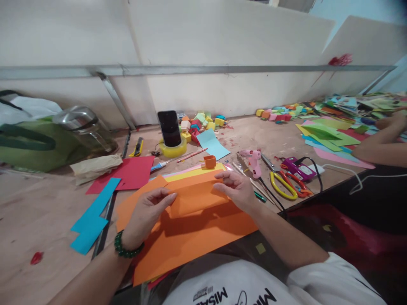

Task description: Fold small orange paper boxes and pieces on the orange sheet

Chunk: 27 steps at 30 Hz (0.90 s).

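A smaller orange paper piece [197, 197] is held up between both hands, over larger orange sheets [203, 239] at the table's front edge. My left hand [149, 214], with a green bead bracelet at the wrist, pinches its left end between thumb and fingers. At its right end, my right hand [237, 190] grips the paper, thumb in front and fingers along the upper edge. Just beyond the paper stands a small folded orange box [210, 161], near yellow and pink sheets.
A phone [169, 128] leans on a yellow tape roll [173, 148]. To the right lie a pink glue gun [254, 163], yellow-handled scissors [282, 186] and a purple power strip [298, 168]. Blue strips [92, 216] and red paper [133, 173] lie left. Another person's arm [381, 142] is far right.
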Tool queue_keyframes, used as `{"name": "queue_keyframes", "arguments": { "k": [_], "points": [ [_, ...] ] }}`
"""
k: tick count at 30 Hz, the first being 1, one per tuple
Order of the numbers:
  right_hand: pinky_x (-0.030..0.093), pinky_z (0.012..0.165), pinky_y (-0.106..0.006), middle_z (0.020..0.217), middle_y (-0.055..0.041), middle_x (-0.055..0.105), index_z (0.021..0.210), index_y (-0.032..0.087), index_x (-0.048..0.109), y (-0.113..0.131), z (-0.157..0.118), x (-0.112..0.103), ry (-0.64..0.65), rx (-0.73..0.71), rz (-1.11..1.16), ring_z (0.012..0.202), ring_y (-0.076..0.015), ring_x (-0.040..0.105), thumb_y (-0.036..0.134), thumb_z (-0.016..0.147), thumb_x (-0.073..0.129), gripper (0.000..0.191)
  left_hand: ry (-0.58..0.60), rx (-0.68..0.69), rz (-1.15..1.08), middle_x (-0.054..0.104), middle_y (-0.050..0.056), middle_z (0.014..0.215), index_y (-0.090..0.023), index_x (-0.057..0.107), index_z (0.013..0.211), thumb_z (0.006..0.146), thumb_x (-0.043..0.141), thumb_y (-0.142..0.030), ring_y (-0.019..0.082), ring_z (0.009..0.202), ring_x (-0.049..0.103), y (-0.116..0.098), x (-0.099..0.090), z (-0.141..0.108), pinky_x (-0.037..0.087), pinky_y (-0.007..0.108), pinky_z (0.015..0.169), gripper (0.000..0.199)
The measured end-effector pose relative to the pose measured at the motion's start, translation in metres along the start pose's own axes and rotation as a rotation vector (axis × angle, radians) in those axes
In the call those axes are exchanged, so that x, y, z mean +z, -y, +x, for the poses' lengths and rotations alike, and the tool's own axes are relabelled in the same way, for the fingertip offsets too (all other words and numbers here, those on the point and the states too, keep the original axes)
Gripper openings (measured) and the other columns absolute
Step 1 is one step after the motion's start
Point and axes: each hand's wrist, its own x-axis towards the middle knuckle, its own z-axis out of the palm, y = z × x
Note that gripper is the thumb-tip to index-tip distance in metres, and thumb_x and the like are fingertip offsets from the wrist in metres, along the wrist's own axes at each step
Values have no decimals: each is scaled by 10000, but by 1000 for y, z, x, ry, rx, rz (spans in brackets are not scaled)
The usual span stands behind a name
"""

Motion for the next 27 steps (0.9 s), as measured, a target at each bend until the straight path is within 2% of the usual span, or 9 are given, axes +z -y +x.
{"name": "queue_keyframes", "arguments": {
  "k": [5,12,16,19,22,27],
  "points": [
    [412,480,-226,516,47,540,846,170,667,2,0,0,-2,11,14,475,-96,505,425,717,721,290,4,-18,-12,586,-1,578,-168,651,598,578,782,-439,114,563,495,0,0,0,402,209,516,301],
    [354,435,-217,544,26,585,784,170,633,0,1,3,8,76,92,453,-89,474,464,686,726,323,31,14,19,567,-4,579,-162,635,603,622,754,-452,111,566,484,1,-1,0,398,210,525,314],
    [365,488,-224,575,18,590,722,171,606,-6,4,0,78,126,12,508,-98,498,436,716,695,280,91,-12,105,535,-16,563,-156,607,629,674,708,-476,96,519,449,11,-4,4,359,203,479,338],
    [341,502,-225,580,22,573,684,166,611,-15,7,-5,202,156,-156,532,-98,479,405,722,687,253,162,11,249,560,-11,589,-152,637,728,710,669,-458,109,529,482,20,-5,7,377,215,497,309],
    [342,523,-227,617,14,590,680,168,622,-24,8,-7,304,153,-341,573,-109,492,369,736,669,214,180,87,508,611,-5,648,-163,672,936,765,600,-383,138,585,548,25,-3,7,426,244,567,288],
    [332,528,-220,630,53,552,865,203,575,-25,4,-4,329,158,-521,576,-112,505,288,751,650,160,233,219,896,658,16,762,-188,569,1251,838,517,-249,188,748,616,22,5,0,480,306,715,420]
  ]
}}
